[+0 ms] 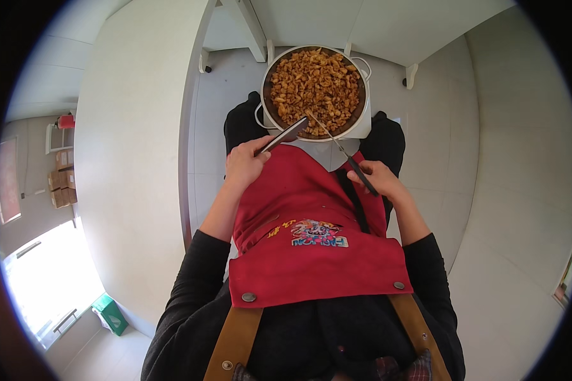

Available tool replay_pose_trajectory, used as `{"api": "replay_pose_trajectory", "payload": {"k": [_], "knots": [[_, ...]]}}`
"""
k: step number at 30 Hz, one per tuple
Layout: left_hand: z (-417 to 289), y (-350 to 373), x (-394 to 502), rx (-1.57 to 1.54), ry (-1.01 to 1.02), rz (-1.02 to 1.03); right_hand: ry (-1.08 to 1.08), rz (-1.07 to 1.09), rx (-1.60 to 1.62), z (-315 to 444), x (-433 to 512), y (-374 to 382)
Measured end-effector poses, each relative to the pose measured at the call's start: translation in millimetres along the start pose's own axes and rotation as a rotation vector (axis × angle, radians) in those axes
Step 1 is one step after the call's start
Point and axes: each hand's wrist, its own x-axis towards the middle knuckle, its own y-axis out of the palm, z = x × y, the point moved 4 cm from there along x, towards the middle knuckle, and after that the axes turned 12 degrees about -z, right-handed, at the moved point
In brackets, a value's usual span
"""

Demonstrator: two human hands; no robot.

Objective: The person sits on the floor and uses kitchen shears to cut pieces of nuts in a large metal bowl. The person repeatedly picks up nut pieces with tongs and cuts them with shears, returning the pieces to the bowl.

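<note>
Between my feet stands a wide, round two-handled metal pan (267, 85), filled with small browned food pieces (317, 85). My left hand (246, 162) grips a flat, dark-handled tool with a shiny blade (293, 132), perhaps a cleaver. Its tip is above the pan's near rim. In my right hand (379, 180) is a black-handled tool with a thin metal blade (330, 135), apparently a knife seen edge-on. That blade slants up and left over the food, its tip close to the left tool's end. Whether either tip touches the food, I cannot tell.
A white, box-like base (363, 126) shows under the pan. Light table panels (310, 21) with footed legs stand behind it; a tabletop (128, 143) rises at left. My red apron (314, 266) covers my lap. Cardboard boxes (62, 181) and a green bin (110, 315) are far left.
</note>
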Motion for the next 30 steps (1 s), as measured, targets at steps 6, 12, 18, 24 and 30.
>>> {"api": "replay_pose_trajectory", "payload": {"k": [6,12,18,24,30], "knots": [[-4,-5,-2,0.052,0.139,-0.070,0.013,-0.015,0.010,3,2,-7],[-4,2,1,-0.086,0.048,0.045,0.029,-0.002,0.068,10,2,-1],[-9,-1,5,-0.058,-0.058,0.025,0.030,0.030,0.065,8,2,2],[-25,-14,-1,0.199,0.171,-0.148,0.000,0.079,-0.017,12,2,-5],[-30,-13,-9,0.265,0.249,-0.156,-0.021,0.079,-0.079,28,1,-5]]}}
